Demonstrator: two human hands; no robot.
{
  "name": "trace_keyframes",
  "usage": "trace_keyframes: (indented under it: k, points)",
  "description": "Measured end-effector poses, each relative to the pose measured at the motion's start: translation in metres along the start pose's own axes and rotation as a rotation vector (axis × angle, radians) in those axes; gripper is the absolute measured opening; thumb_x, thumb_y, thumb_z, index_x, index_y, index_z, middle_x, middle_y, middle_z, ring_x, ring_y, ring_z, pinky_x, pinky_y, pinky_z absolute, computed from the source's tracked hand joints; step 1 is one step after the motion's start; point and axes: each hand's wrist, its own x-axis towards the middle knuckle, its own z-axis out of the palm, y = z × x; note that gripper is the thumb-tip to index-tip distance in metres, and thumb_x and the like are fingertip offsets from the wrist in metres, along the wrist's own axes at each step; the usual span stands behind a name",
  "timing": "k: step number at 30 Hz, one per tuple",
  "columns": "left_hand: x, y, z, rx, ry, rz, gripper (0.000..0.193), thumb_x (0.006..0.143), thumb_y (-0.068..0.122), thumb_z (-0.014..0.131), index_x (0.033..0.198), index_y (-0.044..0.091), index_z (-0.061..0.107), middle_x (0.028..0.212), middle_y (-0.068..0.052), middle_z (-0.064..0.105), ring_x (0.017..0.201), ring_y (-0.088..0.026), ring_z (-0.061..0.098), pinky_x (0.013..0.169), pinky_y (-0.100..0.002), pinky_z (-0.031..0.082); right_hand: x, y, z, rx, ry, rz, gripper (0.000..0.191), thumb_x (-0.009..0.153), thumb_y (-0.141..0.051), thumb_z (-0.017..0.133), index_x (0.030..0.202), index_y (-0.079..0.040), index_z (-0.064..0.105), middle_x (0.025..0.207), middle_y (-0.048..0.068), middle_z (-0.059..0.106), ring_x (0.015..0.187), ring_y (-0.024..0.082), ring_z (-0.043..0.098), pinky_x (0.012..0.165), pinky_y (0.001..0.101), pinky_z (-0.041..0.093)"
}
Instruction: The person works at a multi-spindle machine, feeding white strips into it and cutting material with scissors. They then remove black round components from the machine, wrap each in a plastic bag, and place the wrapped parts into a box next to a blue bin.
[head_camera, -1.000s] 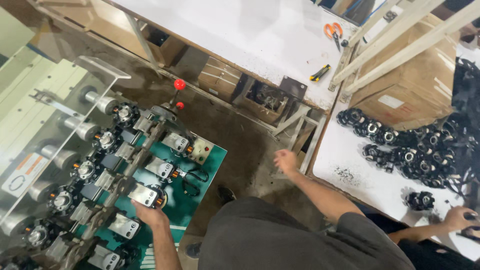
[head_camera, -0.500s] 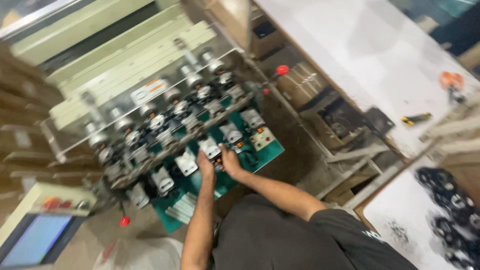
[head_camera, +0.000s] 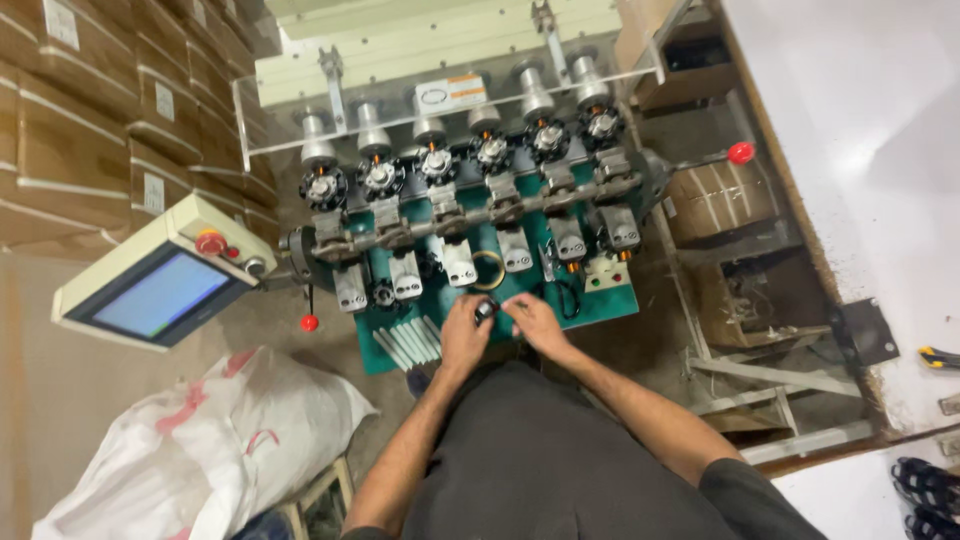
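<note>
Pinching between both hands, a small dark ring-shaped part (head_camera: 485, 311) is held over the green surface (head_camera: 600, 305): left hand (head_camera: 463, 336) and right hand (head_camera: 533, 325) are closed on it. Judged light, rigid; best gripped by its rim.

Small dark part (head_camera: 485, 311) mostly hidden inside your left hand (head_camera: 464, 336) and right hand (head_camera: 530, 325) grip; shape unclear. Your shoulders cut by bottom edge. Black parts (head_camera: 925, 495) cropped at right corner.
</note>
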Motion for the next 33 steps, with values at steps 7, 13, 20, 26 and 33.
trace_keyframes:
  k: [7,13,20,26,33]
  points:
    - [-0.006,0.001,-0.023,-1.022,-0.123,-0.813,0.024,0.095,0.019,0.072,0.111,0.001,0.072,0.090,-0.006,0.075,0.077,-0.016,0.070,0.060,-0.031,0.059,-0.008,-0.029,-0.022,-0.298,-0.239,-0.308,0.022,0.102,-0.019,0.066,0.112,-0.001,0.073,0.091,0.001,0.074,0.081,0.005,0.065,0.071,0.0244,0.054]
    - [-0.014,0.021,-0.032,-0.817,0.052,-0.698,0.029,0.091,0.015,0.073,0.118,0.009,0.064,0.096,-0.009,0.068,0.079,-0.017,0.068,0.055,-0.030,0.061,0.012,-0.099,-0.008,-0.483,-0.210,-0.728,0.019,0.101,-0.020,0.070,0.115,-0.008,0.073,0.105,0.008,0.076,0.091,0.020,0.075,0.076,0.0298,0.060]
    - [0.008,0.027,-0.065,-1.413,0.027,-1.133,0.052,0.082,0.054,0.058,0.109,0.010,0.068,0.096,-0.010,0.072,0.082,-0.022,0.073,0.058,-0.038,0.064,0.000,-0.163,0.022,-0.830,-0.048,-0.976,0.020,0.087,-0.012,0.075,0.107,-0.011,0.073,0.075,0.005,0.065,0.066,0.025,0.067,0.056,0.0379,0.051]
    - [0.002,0.034,-0.063,-0.951,0.105,-0.815,0.030,0.096,0.027,0.075,0.118,0.008,0.066,0.103,-0.003,0.068,0.090,-0.012,0.063,0.068,-0.029,0.052,-0.029,-0.166,0.046,-0.773,0.002,-1.027,0.023,0.085,-0.008,0.079,0.107,-0.005,0.074,0.068,0.005,0.060,0.058,0.023,0.062,0.053,0.0371,0.049]
    - [-0.005,0.021,-0.071,-0.916,0.252,-0.635,0.021,0.099,0.011,0.071,0.118,0.004,0.069,0.103,-0.003,0.072,0.083,-0.008,0.068,0.067,-0.026,0.059,-0.049,-0.110,0.057,-0.412,0.013,-0.794,0.014,0.089,-0.007,0.076,0.102,-0.006,0.073,0.076,0.008,0.068,0.058,0.017,0.063,0.053,0.0311,0.049]
